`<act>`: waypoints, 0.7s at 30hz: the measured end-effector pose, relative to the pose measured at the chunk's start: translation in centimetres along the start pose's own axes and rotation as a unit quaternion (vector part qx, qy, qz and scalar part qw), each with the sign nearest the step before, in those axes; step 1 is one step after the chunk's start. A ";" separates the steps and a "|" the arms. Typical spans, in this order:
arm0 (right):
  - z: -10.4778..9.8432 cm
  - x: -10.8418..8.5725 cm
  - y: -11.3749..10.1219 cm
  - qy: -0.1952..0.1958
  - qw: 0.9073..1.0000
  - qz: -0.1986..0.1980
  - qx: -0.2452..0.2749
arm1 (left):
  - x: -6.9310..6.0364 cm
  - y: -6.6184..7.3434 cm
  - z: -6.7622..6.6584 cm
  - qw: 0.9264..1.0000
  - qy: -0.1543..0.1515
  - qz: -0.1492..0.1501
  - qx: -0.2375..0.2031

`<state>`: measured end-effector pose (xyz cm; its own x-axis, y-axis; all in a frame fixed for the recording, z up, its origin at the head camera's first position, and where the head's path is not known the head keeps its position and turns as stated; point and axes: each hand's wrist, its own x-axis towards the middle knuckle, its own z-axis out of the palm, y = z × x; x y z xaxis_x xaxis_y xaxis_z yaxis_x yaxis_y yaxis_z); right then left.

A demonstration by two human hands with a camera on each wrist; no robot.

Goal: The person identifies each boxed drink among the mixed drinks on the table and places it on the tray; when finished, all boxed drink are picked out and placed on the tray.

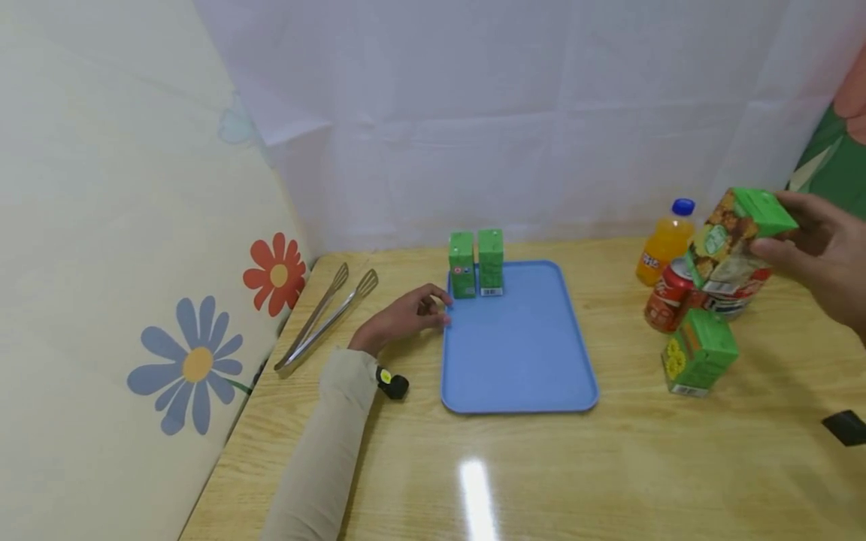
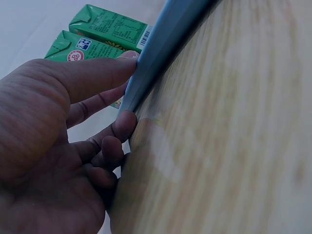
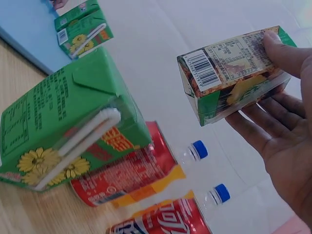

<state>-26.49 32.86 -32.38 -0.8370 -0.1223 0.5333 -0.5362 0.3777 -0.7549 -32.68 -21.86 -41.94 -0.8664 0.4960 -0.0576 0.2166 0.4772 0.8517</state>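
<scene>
My left hand [image 1: 411, 314] has its thumb and fingertips at the left rim of a blue tray [image 1: 517, 353]; in the left wrist view the hand [image 2: 73, 126] pinches that rim [image 2: 146, 63]. Two green cartons [image 1: 462, 264] [image 1: 491, 263] stand side by side at the tray's back left corner. On the right, my right hand [image 1: 822, 252] grips a green and brown carton [image 1: 727, 240] in the air above the drinks. The right wrist view shows this carton [image 3: 231, 70] held between thumb and fingers of the hand [image 3: 287, 117], its barcode end facing the camera.
A green carton with yellow flowers [image 1: 700, 353] stands near the front right. Behind it are a red can [image 1: 668, 295], another can partly hidden [image 1: 740, 294] and an orange drink bottle [image 1: 666, 244]. Metal tongs [image 1: 325, 319] lie at the left. White cloth [image 1: 440, 120] hangs behind the table.
</scene>
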 end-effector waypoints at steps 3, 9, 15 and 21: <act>0.8 0.6 -0.2 -0.011 0.999 0.012 -0.050 | -0.1 -0.1 0.1 1.000 -0.001 0.002 0.001; 2.4 1.8 -0.3 -0.029 0.998 0.016 -0.048 | -0.1 -0.1 0.2 1.000 -0.002 0.002 0.003; 3.9 3.4 -0.7 -0.040 0.999 0.024 -0.022 | -0.2 0.1 0.2 1.000 -0.001 0.000 0.002; 5.2 5.0 -1.2 -0.074 0.997 0.025 0.025 | -0.3 0.3 0.0 1.000 0.003 -0.001 0.007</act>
<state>-30.57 27.04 -30.82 -0.8679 -0.2390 0.4354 -0.4948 0.3408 -0.7994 -32.34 -21.85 -41.72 -0.8699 0.4901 -0.0556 0.2214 0.4887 0.8439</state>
